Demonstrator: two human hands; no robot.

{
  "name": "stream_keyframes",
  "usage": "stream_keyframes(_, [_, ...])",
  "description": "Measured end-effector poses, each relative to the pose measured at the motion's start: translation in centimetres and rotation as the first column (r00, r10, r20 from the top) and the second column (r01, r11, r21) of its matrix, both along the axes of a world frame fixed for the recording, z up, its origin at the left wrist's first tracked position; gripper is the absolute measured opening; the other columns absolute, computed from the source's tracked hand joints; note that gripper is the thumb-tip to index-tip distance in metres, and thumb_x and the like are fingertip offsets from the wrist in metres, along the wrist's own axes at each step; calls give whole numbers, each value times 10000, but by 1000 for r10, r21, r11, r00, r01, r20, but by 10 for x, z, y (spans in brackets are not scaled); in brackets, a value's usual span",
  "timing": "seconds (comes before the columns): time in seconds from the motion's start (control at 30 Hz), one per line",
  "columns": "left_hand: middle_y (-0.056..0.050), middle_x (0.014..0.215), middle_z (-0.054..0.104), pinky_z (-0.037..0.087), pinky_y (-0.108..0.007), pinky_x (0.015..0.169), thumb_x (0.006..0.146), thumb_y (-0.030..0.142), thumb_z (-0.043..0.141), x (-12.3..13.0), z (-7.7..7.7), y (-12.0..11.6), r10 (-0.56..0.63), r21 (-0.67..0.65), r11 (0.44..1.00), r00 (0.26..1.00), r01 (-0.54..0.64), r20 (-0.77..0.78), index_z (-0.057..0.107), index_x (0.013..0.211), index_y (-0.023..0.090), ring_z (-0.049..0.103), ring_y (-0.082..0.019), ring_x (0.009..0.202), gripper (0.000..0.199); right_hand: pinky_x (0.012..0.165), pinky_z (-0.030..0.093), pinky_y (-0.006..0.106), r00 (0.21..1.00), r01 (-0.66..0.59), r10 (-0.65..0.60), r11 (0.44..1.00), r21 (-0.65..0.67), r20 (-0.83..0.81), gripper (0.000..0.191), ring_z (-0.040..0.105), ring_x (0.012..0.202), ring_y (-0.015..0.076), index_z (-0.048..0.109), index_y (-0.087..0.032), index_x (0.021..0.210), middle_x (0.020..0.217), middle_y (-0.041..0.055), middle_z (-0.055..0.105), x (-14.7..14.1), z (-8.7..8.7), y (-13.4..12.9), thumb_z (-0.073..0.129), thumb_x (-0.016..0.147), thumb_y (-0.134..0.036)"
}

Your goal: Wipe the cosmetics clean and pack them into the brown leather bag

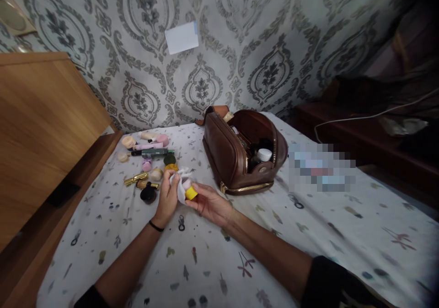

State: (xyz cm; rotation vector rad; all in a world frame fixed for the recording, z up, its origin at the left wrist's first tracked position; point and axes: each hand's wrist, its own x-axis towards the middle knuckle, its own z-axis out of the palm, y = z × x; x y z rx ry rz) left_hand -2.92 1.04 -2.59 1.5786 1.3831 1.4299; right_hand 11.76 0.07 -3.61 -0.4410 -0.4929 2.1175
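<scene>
I see the left fingers (174, 187) holding a white cloth (180, 192) against a little yellow-ended tub (191, 193) between the right fingers (201, 191) (wiping, I guess), which next needs gentle turning.

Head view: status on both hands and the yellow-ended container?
Left hand holding white cloth or tissue against yellow-ended container. Right hand gripping its yellow end. Open brown toiletry bag beyond right hand, not blocking.
</scene>
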Motion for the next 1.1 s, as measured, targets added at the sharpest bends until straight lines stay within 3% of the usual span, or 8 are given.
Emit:
stream_keyframes(0.27, [-16,937,572,459,-276,850,957,507,409,2,-1,0,-9,-12,1000,1000,9,-24,508,978,228,569,-169,919,297,684,514,208,1000,26,-27,999,-35,-15,275,661,744,111,712,-161,959,842,31,744,-4,-8,5,770,787,-368])
stream_keyframes(0.47, [-72,1273,554,379,-340,1063,935,454,497,3,-2,-4,-169,9,985,984,170,-59,449,1275,230,516,-215,1216,410,749,535,216,996,76,-80,995,-72,-45,171,660,779,115,710,-152,925,849,27,739,-3,-11,10,745,816,-278])
stream_keyframes(0.67, [-85,1476,422,333,-372,1121,880,434,590,0,-4,-2,-230,7,973,972,231,-53,400,1397,232,438,-256,1330,587,753,547,214,990,132,-134,990,-56,-46,158,651,784,116,722,-152,874,862,20,733,-5,-14,11,774,782,-270])
stream_keyframes(0.8, [-79,1415,488,352,-366,1101,855,435,620,-1,-4,-1,-265,-17,964,964,264,-21,441,1366,224,472,-254,1290,581,728,530,196,992,129,-129,991,-19,-8,230,639,776,104,728,-148,897,852,19,722,-6,-11,7,789,763,-324])
stream_keyframes(0.9, [-65,1223,608,437,-336,988,847,444,627,0,-1,-2,-276,-28,961,961,276,-4,515,1261,209,573,-227,1118,489,706,518,196,993,109,-110,993,54,33,289,633,752,103,734,-138,869,829,22,716,-6,-6,3,829,706,-357])
stream_keyframes(1.0, [-35,993,651,483,-287,818,853,452,611,2,3,-4,-227,-17,974,974,227,-12,570,1106,198,606,-183,893,362,686,509,200,994,77,-83,994,81,75,304,622,691,98,729,-125,803,753,13,697,-6,-2,0,861,654,-355])
stream_keyframes(1.1, [-24,908,640,476,-268,757,873,463,574,3,4,-5,-172,-5,985,985,172,-24,589,1003,197,590,-171,829,296,677,503,194,993,43,-51,996,77,103,324,622,670,91,723,-108,817,734,17,690,-6,0,-1,864,651,-347])
